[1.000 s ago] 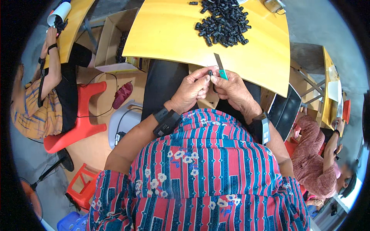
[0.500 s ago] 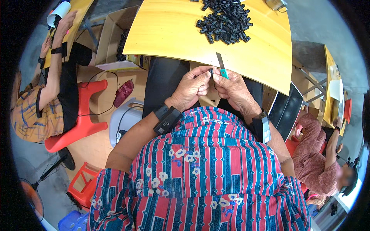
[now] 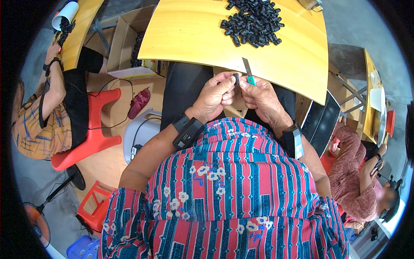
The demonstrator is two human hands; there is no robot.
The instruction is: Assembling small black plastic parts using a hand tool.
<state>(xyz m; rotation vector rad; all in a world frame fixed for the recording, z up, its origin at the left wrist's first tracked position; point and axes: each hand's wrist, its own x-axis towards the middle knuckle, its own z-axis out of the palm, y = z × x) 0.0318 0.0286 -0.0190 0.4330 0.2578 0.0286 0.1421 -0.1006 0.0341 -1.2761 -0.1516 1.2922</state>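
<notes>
Just off the near edge of the yellow table [image 3: 194,39], my two hands are close together above my lap. My left hand [image 3: 214,96] pinches a small black plastic part [image 3: 236,79] between thumb and fingertips. In my right hand [image 3: 261,97] is a craft knife [image 3: 249,71] with a green handle, its blade pointing up and away over the table edge. The right thumb is beside the black part; whether it touches it I cannot tell. Farther off on the table lies a heap of similar small black parts [image 3: 254,26].
A metal container [image 3: 310,4] stands at the table's far right corner. Below left are an open cardboard box [image 3: 123,47], a grey stool [image 3: 140,134] and a red stool [image 3: 101,125] with a seated co-worker [image 3: 47,125]. Another co-worker [image 3: 351,172] sits at the right.
My hands stay nearly in place, with the right fingers shifting slightly around the knife and part. At the left, the co-worker's raised hand has come down toward the table edge.
</notes>
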